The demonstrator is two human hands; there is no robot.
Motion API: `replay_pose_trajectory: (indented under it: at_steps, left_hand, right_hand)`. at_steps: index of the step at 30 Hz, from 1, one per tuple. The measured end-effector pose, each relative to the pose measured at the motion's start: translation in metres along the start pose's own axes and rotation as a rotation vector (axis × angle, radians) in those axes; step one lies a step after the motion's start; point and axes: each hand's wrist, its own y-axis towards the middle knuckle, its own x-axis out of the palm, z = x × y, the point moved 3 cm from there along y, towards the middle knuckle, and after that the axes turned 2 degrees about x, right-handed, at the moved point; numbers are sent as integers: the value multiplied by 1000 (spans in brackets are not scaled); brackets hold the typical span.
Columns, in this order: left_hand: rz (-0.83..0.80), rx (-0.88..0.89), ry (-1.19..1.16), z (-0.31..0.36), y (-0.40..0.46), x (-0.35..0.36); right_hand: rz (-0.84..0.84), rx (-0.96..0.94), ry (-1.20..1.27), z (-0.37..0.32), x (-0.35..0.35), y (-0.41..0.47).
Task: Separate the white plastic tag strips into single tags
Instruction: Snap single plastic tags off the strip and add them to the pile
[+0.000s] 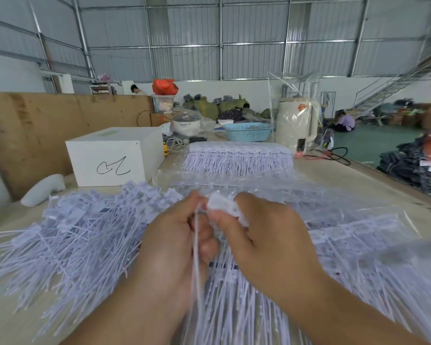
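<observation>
Hands mid-split, over table (334, 170). Left hand (174, 235) clenched round one tag's thin tail (197, 245), pinched near top. Right hand (266, 235) gripping head end of strip (224, 205), fingers curled over it. Both hands close together, nearly touching. Loose singles pile (80, 227) spread at left; unsplit strips in clear bags (237, 158) further back and at right, under the hands too. Frame blurred, so exact break point not readable. Risks, judged: pulling tail sideways could snap it instead of the joint; uneven twist could tear off two tags joined; freed tag could drop onto bagged strips and mix w/ unsplit stock.
</observation>
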Motion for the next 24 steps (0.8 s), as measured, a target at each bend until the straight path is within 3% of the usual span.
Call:
replay_pose_trajectory:
  at_steps: [2, 4, 8, 12, 19, 24]
  left_hand:
    - [61, -1, -17, 10, 6, -12]
    - [50, 5, 51, 19, 11, -20]
    - [-106, 99, 453, 6, 6, -10]
    - [-182, 128, 510, -6, 0, 0]
    - [-290, 252, 686, -6, -6, 0]
    - [-305, 165, 720, -9, -6, -4]
  right_hand:
    - [121, -2, 4, 5, -11, 2]
    - [130, 0, 105, 13, -18, 5]
    - [-221, 11, 252, 24, -8, 6]
    - [-466, -32, 288, 24, -3, 4]
    - [-535, -50, 197, 21, 1, 1]
    - [-532, -32, 227, 20, -1, 1]
